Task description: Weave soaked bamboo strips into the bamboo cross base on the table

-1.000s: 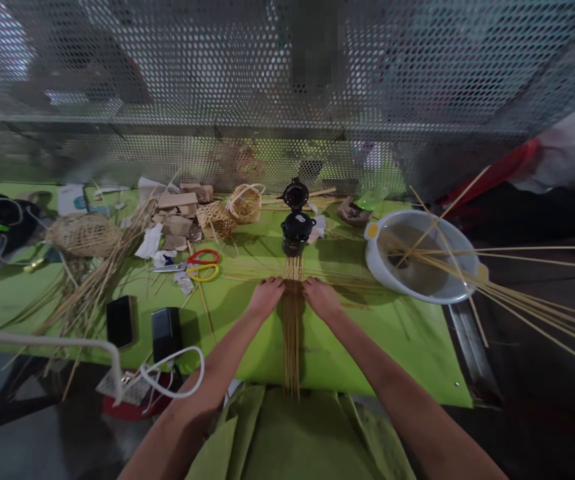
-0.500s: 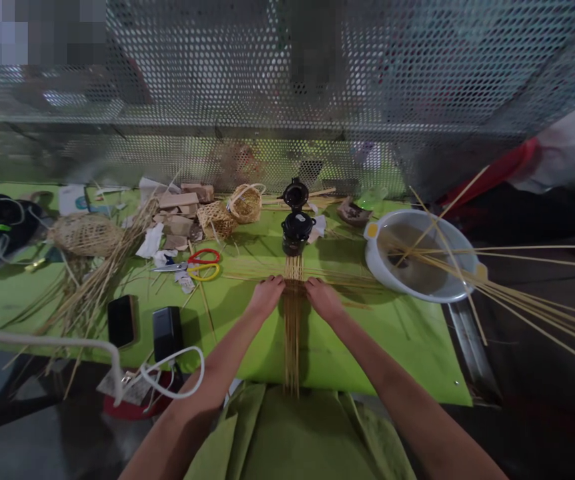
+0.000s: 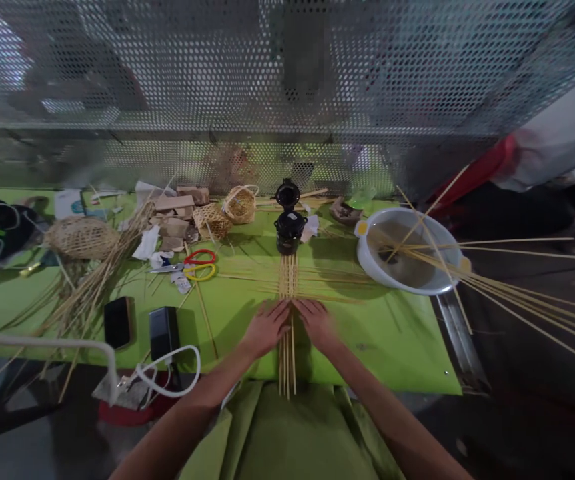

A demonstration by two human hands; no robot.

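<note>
A: Where are the strips found in relation to the hands?

B: The lengthwise strips (image 3: 288, 273) are laid on the green table (image 3: 377, 347) in line with the middle of the body. They are met by the left hand (image 3: 267, 327) from the left and by the right hand (image 3: 317, 323) from the right. The two sets of fingertips are brought close together over them, just on the near side of the place where they are crossed by the crosswise strips (image 3: 325, 297).

A: Is anything gripped?

B: The fingers of both hands are stretched toward the strips, and the left hand is partly laid over them. Whether the strips are pinched or only pressed against the table cannot be told, since the undersides of the fingers are hidden.

A: What is seen at either end of the lengthwise strips?

B: Their near ends are left spread toward the body, past the wrists. At the far end they are lost from view at the base of a black container (image 3: 290, 227), whose lid is raised.

A: And to the sides?

B: Scissors (image 3: 185, 267) with red and yellow handles are placed to the left, well apart from the hands. To the right, a white basin (image 3: 375, 267) is set near the table's edge, with long loose strips (image 3: 497, 297) propped over its rim.
</note>
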